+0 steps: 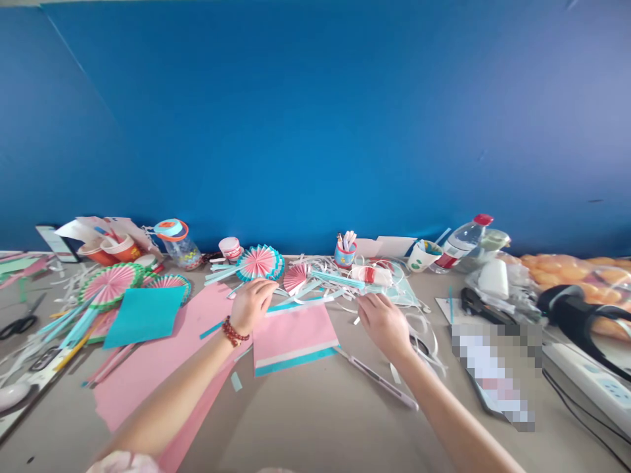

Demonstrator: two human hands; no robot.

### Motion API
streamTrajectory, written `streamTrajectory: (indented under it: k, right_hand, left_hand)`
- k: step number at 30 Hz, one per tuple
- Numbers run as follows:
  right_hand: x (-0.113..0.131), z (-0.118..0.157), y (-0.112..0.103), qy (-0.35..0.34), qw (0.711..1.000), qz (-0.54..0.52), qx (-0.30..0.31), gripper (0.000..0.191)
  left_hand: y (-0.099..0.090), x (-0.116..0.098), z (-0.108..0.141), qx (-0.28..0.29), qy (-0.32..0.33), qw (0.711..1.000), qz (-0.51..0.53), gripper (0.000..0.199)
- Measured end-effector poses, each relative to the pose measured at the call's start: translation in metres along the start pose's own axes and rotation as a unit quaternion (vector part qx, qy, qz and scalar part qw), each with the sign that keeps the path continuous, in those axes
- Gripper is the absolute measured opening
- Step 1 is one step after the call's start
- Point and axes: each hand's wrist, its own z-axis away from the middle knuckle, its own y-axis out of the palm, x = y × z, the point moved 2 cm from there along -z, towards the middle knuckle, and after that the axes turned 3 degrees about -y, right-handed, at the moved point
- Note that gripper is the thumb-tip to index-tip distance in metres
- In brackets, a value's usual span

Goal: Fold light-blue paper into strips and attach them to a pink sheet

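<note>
My left hand (pixel 252 305), a beaded bracelet at its wrist, hovers by the upper left corner of a pink sheet (pixel 298 332) edged with white and blue. Its fingers are bent and pressed together; whatever they may hold is hidden. To the right of that sheet is my right hand (pixel 384 322), its fingers curled in beside loose paper strips (pixel 340 282). I cannot make out anything in its grip. A slim pale craft knife (pixel 382 381) lies between the pink sheet and my right forearm. Behind my left hand stands a pleated pink and blue paper rosette (pixel 259 264).
A large pink sheet (pixel 148 387) lies under my left forearm, with a teal square (pixel 144 316) beyond it. Black scissors (pixel 22 322) sit far left. A pen cup (pixel 346 253), a tilted bottle (pixel 461 244), a phone (pixel 493 374) and a power strip (pixel 591 381) occupy the back and right.
</note>
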Motion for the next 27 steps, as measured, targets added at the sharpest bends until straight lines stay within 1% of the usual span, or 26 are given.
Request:
streamTrajectory:
  k: [3,6,7,9,11,12,14,16,19,21,22,23,25,26,27]
  right_hand:
    - [0.008,-0.001,0.011,-0.022,0.998,-0.002,0.066,0.029]
    - [0.028,0.013,0.014,-0.063,0.992,-0.074,0.08,0.029]
    - [0.038,0.02,0.014,-0.091,0.986,-0.106,0.088,0.029]
    - [0.057,0.034,0.015,-0.145,0.973,-0.144,0.108,0.031]
    - [0.068,0.047,0.015,-0.165,0.966,-0.156,0.121,0.039]
    - [0.07,0.053,0.016,-0.157,0.968,-0.152,0.12,0.042]
    - [0.062,0.065,0.018,-0.117,0.978,-0.139,0.105,0.047]
    - [0.045,0.076,0.021,-0.077,0.985,-0.13,0.086,0.045]
    - [0.016,0.087,0.026,-0.057,0.987,-0.131,0.072,0.041]
    - [0.003,0.088,0.024,-0.033,0.992,-0.115,0.048,0.042]
    - [0.001,0.086,0.022,-0.017,0.994,-0.102,0.033,0.041]
    - [0.003,0.082,0.018,-0.004,0.995,-0.093,0.018,0.04]
    - [0.019,0.075,0.01,-0.004,0.995,-0.101,0.006,0.037]
    - [0.032,0.071,0.007,-0.023,0.992,-0.125,0.013,0.036]
    - [0.046,0.068,0.005,-0.061,0.985,-0.161,0.028,0.035]
  left_hand:
    - [0.0,0.002,-0.001,0.012,0.005,1.0,-0.023,0.035]
    - [-0.002,-0.005,0.016,0.025,0.008,0.999,-0.047,0.036]
    - [-0.002,-0.01,0.026,0.042,0.015,0.997,-0.061,0.036]
    - [-0.001,-0.023,0.046,0.095,0.04,0.993,-0.062,0.035]
    - [0.0,-0.034,0.066,0.153,0.063,0.985,-0.045,0.042]
    - [0.0,-0.039,0.074,0.175,0.07,0.981,-0.037,0.048]
    - [-0.002,-0.044,0.086,0.201,0.081,0.976,-0.022,0.054]
    - [-0.005,-0.046,0.095,0.21,0.085,0.974,-0.007,0.053]
    - [-0.01,-0.052,0.102,0.22,0.085,0.972,0.018,0.053]
    - [-0.012,-0.063,0.105,0.236,0.085,0.968,0.029,0.054]
    - [-0.013,-0.071,0.106,0.243,0.083,0.966,0.034,0.055]
    - [-0.012,-0.079,0.106,0.251,0.083,0.964,0.04,0.056]
    - [-0.011,-0.096,0.106,0.261,0.084,0.96,0.059,0.059]
    - [-0.01,-0.104,0.106,0.268,0.091,0.957,0.069,0.058]
    - [-0.009,-0.11,0.105,0.272,0.097,0.954,0.075,0.057]
